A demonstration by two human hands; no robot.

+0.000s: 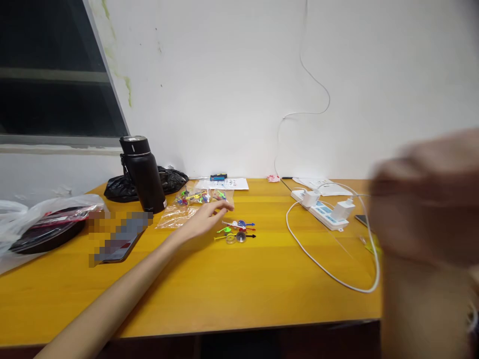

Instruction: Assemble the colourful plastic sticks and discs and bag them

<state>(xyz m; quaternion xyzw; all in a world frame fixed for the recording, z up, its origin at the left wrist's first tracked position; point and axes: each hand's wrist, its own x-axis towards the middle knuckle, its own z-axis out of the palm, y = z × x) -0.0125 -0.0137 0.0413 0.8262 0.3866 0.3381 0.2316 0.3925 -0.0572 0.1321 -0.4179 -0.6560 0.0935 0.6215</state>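
Note:
My left hand (207,218) stretches across the yellow table (239,284), fingers extended and flat, its tips near a clear plastic bag of small colourful pieces (194,202). Just right of the fingers lies a little cluster of colourful plastic pins and clear discs (236,231). The hand holds nothing. My right hand (426,199) is raised close to the camera at the right edge. It is a large motion-smeared blur, so its fingers cannot be read.
A black flask (143,173) stands at the back left before a black bag (164,180). A phone (119,239) and a plastic bag holding dark discs (45,227) lie left. A white power strip (322,209) with chargers and a looping cable (329,269) sits right. Papers and a screwdriver (218,177) line the wall.

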